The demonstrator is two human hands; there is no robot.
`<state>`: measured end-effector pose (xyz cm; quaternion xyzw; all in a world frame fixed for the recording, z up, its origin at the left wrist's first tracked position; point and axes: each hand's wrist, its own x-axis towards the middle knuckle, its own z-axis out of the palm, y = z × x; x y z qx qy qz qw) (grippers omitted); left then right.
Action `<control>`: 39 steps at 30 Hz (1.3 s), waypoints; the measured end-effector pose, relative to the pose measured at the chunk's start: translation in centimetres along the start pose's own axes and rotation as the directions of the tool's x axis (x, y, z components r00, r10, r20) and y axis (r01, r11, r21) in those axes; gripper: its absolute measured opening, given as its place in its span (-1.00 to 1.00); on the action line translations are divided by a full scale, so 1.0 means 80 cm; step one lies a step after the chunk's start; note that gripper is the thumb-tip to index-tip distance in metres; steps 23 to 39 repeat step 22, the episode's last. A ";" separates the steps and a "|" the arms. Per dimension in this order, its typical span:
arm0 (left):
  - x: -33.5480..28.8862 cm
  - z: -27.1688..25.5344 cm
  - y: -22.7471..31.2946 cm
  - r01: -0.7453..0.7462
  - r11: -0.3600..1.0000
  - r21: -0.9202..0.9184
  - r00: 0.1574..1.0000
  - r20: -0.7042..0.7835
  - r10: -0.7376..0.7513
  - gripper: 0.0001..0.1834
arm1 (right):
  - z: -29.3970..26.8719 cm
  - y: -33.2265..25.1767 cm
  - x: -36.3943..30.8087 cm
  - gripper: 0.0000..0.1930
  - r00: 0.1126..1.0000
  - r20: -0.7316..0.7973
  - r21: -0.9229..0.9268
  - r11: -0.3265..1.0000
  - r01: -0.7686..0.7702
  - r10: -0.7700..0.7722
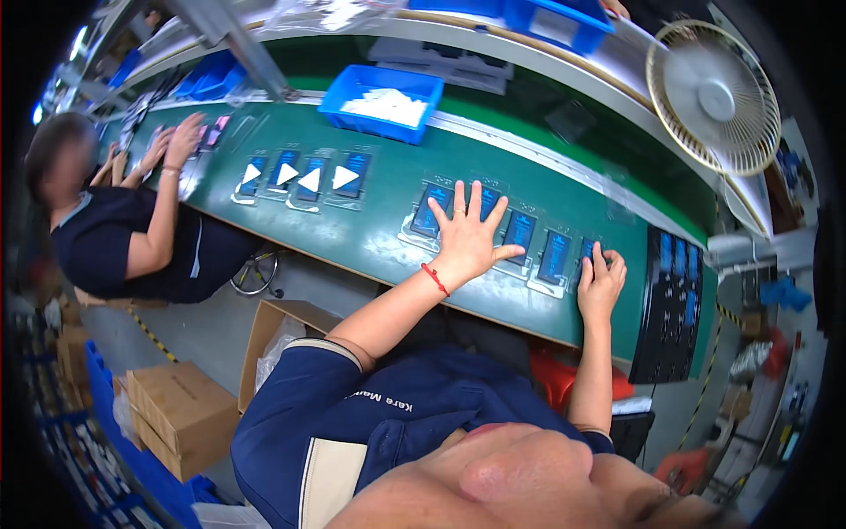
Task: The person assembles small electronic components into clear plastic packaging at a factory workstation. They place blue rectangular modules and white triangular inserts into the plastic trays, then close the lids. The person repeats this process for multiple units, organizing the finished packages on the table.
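My left hand is spread flat over a row of thin, dark blue rectangular packs in clear plastic holders. It covers part of the packs beneath it, and a blue pack shows beside its thumb. Farther right in the row lies another blue pack. At the row's right end, my right hand has bent fingers at the edge of a dark blue pack, partly hiding it. To the left, several similar packs carry white triangular pieces, one of them on the pack.
A black tray with blue packs sits at the table's right end. Behind the row stands a blue bin of white pieces. A fan is at the back right. A co-worker works at the left; cardboard boxes stand below.
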<state>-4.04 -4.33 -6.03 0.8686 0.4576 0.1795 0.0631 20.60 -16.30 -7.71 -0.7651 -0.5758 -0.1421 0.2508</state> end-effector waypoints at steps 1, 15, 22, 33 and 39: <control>-0.004 -0.001 -0.007 0.010 1.000 -0.009 1.000 -0.005 -0.010 -0.07 | 0.004 -0.010 0.005 -0.65 1.000 0.013 0.010 1.000 0.001 -0.001; 0.121 -0.107 -0.201 0.183 0.976 -0.116 0.899 -0.381 -0.214 -0.66 | 0.011 -0.036 0.019 -0.68 1.000 0.008 0.141 0.990 0.003 -0.004; 0.227 -0.114 -0.314 0.463 0.816 0.347 0.795 0.244 -0.555 -0.59 | 0.008 -0.035 0.018 -0.64 0.999 0.016 0.189 0.982 -0.031 0.029; 0.227 -0.114 -0.314 0.463 0.816 0.347 0.795 0.244 -0.555 -0.59 | 0.008 -0.035 0.018 -0.64 0.999 0.016 0.189 0.982 -0.031 0.029; 0.227 -0.114 -0.314 0.463 0.816 0.347 0.795 0.244 -0.555 -0.59 | 0.008 -0.035 0.018 -0.64 0.999 0.016 0.189 0.982 -0.031 0.029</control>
